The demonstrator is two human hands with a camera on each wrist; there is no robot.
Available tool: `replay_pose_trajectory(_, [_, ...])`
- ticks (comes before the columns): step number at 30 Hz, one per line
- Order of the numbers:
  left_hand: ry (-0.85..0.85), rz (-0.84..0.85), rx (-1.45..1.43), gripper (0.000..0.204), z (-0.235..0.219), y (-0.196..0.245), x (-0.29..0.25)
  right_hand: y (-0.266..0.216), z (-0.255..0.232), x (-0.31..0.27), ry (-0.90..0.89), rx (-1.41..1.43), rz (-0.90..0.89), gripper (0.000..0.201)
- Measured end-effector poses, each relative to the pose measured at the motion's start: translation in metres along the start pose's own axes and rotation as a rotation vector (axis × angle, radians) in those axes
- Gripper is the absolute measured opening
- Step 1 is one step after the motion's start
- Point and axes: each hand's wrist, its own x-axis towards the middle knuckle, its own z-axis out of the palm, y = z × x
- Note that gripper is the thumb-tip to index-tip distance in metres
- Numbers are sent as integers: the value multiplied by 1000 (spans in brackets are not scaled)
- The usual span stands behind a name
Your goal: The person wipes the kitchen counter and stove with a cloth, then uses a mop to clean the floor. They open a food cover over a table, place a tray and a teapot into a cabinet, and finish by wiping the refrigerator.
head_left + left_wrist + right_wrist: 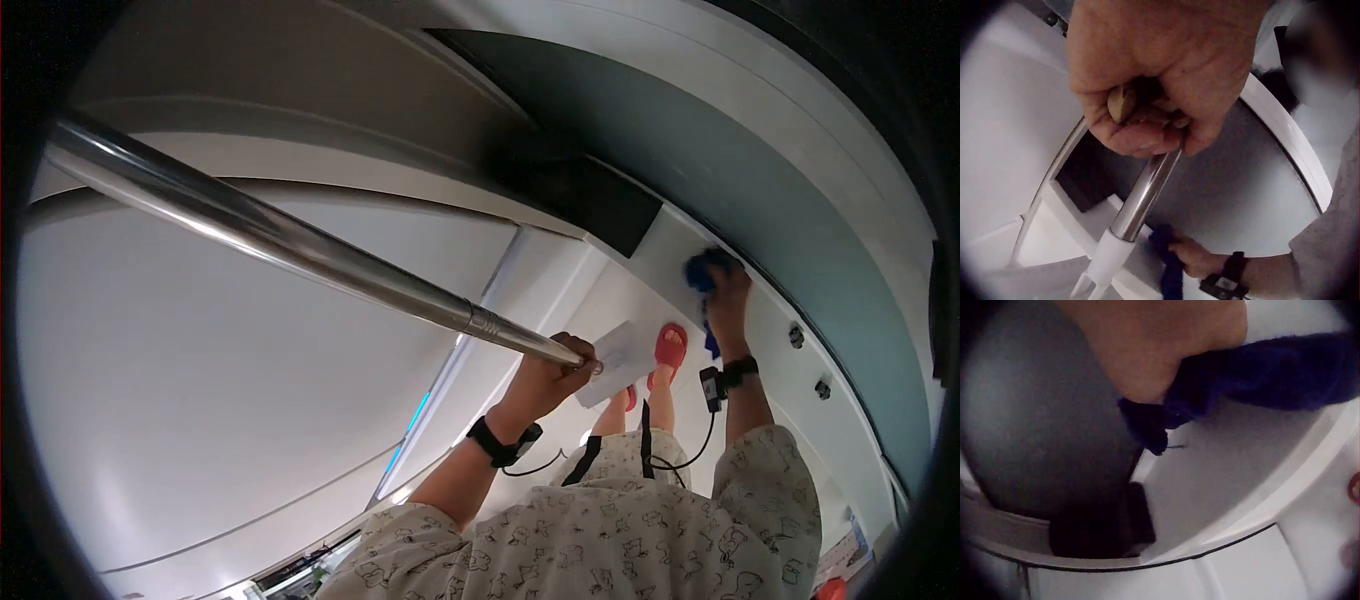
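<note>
My left hand [550, 378] grips a shiny metal pole [300, 256] that runs up to the left, close past the head camera. In the left wrist view the pole's far end goes into a white plastic fitting [1111, 253]. My right hand [731, 303] holds a bunched dark blue cloth [706, 268] over a white ledge [1222, 469] beside a grey-green panel [800, 220]. Part of the cloth [1285, 372] trails out from under the hand, whose fingertips are hidden in the right wrist view.
A black block [600, 205] sits at the end of the ledge. Large white panels [250, 380] fill the left side. Below are feet in red slippers [671, 346] and a white flat piece [617, 362]. Two small dark fittings [797, 336] are on the white surface at right.
</note>
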Motion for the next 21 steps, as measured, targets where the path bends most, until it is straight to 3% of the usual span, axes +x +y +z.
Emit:
replay_pose_trajectory(3, [11,2,-131,12,-1,4,-1,-16,0,0,13,-144,-114,33])
replay_pose_trajectory(5, [25,32,-86,12,-3,10,-1,-6,-15,2,-180,-150,-123,31])
replay_pose_trajectory(6, [33,64,-38,11,-4,12,-1,-2,-19,-3,-170,-157,-126,31])
replay_pose_trajectory(8, [66,182,-34,12,-4,13,2,7,-30,-25,-71,-201,-93,31])
replay_pose_trajectory(10, [72,290,175,13,-7,17,4,21,-39,-52,-74,-285,-77,31])
replay_pose_trajectory(14, [81,204,77,14,2,28,43,32,-62,-86,-185,-193,-21,29])
replay_pose_trajectory(16, [120,229,139,12,9,31,63,49,-47,-108,-151,-253,-51,29])
replay_pose_trajectory(21, [213,343,206,13,11,39,81,33,-84,-163,-215,-218,117,25])
